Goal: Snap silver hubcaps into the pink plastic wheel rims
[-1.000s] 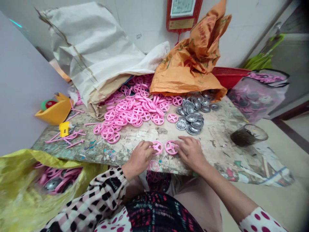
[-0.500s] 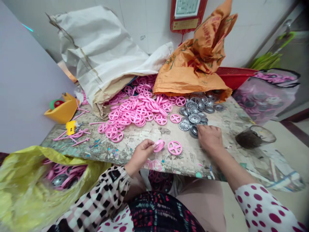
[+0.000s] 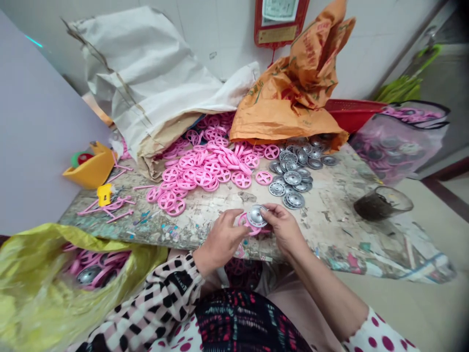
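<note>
My right hand [image 3: 284, 229] pinches a silver-grey hubcap disc [image 3: 255, 216] between thumb and fingers, domed face up, above the table's front part. Curled around the left side of a pink spoked wheel [image 3: 242, 221] is my left hand [image 3: 223, 239], its fingertips at the rim. The disc overlaps the pink parts and hides much of them, so I cannot tell whether it touches the wheel. Beyond my hands lie a heap of pink wheels [image 3: 203, 171] and a smaller pile of silver-grey discs [image 3: 293, 178].
A white sack [image 3: 146, 63] and an orange sack [image 3: 289, 112] stand behind the piles. Pink sticks [image 3: 119, 215] and a yellow scoop-like container [image 3: 91, 168] are left. At right sits a dark-tinted cup [image 3: 383, 204]. A yellow bag [image 3: 32, 278] with wheels hangs front left.
My right hand has come from the grey pile to the middle with a hubcap disc in it. My left hand stays near its place, now close beside the right.
</note>
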`<state>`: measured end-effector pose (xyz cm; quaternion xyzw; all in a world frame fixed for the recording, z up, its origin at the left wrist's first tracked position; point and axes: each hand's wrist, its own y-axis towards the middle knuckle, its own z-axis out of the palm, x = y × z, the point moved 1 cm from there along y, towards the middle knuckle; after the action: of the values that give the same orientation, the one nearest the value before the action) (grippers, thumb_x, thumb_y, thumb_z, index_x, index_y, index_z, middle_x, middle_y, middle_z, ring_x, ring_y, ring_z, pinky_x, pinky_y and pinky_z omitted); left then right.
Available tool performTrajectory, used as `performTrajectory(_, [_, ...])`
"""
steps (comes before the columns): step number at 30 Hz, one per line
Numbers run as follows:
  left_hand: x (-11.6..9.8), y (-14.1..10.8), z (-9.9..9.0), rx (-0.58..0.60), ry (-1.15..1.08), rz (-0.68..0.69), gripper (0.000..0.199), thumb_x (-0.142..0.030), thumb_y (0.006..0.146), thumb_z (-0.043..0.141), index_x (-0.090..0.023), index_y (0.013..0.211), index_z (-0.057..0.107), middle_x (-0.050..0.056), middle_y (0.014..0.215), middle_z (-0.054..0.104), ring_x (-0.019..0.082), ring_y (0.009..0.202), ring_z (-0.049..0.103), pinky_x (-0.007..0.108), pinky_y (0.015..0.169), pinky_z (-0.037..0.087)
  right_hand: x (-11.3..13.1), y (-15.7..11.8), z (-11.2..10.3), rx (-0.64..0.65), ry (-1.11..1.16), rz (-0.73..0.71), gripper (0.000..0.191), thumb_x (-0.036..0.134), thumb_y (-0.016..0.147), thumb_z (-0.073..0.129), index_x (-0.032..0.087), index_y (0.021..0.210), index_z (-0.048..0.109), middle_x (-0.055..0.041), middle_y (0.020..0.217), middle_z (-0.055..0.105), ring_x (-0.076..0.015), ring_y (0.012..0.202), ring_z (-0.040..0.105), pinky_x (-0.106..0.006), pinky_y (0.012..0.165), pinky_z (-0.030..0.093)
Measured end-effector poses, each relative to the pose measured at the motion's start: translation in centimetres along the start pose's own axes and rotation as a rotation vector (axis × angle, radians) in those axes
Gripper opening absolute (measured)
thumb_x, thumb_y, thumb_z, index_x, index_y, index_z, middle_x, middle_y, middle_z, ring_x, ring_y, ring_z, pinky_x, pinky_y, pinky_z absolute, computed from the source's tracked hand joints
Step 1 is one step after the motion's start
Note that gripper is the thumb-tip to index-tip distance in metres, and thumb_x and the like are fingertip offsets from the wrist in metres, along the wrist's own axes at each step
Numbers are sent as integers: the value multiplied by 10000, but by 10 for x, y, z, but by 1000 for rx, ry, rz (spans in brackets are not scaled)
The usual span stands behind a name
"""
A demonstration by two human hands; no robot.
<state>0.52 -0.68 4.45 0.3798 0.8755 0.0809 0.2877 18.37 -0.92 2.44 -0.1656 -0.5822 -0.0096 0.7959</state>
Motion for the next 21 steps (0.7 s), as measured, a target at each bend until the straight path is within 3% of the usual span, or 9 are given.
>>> performTrajectory(3, [-4,-3,-3,19,39,106,237,-192,907,446,-218,922,681,105,1257,507,253,1205,435,429,995,385,-1,-10,8,3,-2,31,471,478,532,807,175,806,573,18,677,606,-120,529,524,-228,457,426])
performTrajectory(5, [-5,-5,-2,4,-38,85,213,-193,896,469,-218,895,680,95,1256,509,251,1223,430,436,1022,370,0,-14,9,25,9,56,479,483,529,809,178,796,554,19,679,604,-127,552,538,-231,469,440])
performTrajectory(8, [-6,-6,3,-80,-355,-126,182,-241,831,598,-222,1006,645,106,1353,435,260,1232,440,443,1026,381,2,-19,8,31,47,80,498,474,538,805,192,839,526,24,701,604,-129,554,542,-232,467,442])
performTrajectory(10, [-9,-4,8,-105,-740,-360,422,-274,759,694,-236,1158,561,122,1356,440,253,1144,524,430,956,450,2,-22,7,10,32,23,478,473,574,786,197,863,522,22,728,598,-127,562,537,-225,463,429])
performTrajectory(12, [-14,0,13,-37,-1165,-597,546,-315,728,729,-219,1217,505,124,1215,559,222,966,619,391,842,513,2,-25,7,-4,-43,-93,410,478,659,731,199,883,531,7,769,601,-139,625,554,-236,513,449])
performTrajectory(14, [-19,4,15,32,-1453,-760,486,-344,728,732,-173,1144,549,94,1009,641,185,816,648,340,765,530,0,-28,6,-1,-191,-225,329,460,752,659,202,922,547,-17,834,617,-158,724,575,-267,622,482])
performTrajectory(17, [-24,8,14,-23,-1570,-824,392,-336,682,775,-149,980,602,44,879,641,146,743,635,292,723,528,-3,-35,5,29,-451,-374,260,411,830,590,207,989,567,-37,919,625,-169,805,578,-296,734,482])
performTrajectory(21, [-25,8,11,-91,-1547,-814,373,-337,647,797,-166,900,584,7,847,620,133,743,609,278,689,528,-1,-40,2,61,-592,-453,253,372,859,557,209,1053,567,-39,949,624,-168,809,576,-289,741,473])
